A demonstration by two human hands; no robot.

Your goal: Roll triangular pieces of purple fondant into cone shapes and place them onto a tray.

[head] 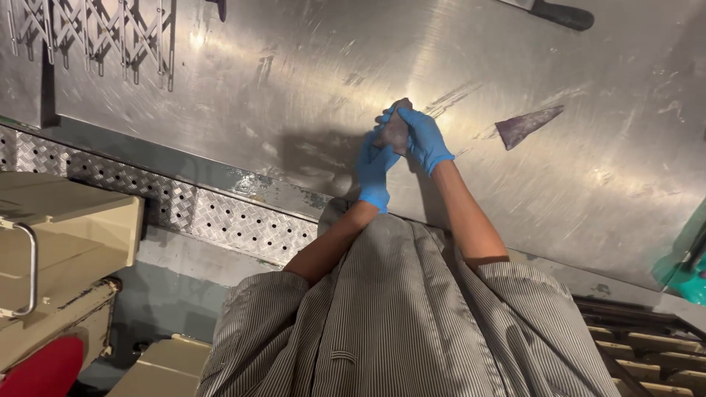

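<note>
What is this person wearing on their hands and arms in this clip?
Both the left hand and the right hand wear thin bright blue disposable gloves that end at the wrist. The forearms are bare. Above them, the sleeves of a grey and white finely striped work coat are pushed up to about the elbows.

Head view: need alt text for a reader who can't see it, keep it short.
Seen from above, a person in a striped grey shirt holds a dark brownish piece between both blue-gloved hands, left hand and right hand, over a scratched steel worktable. A dark triangular piece lies on the steel to the right; a dark-handled knife rests at the top edge.
</note>
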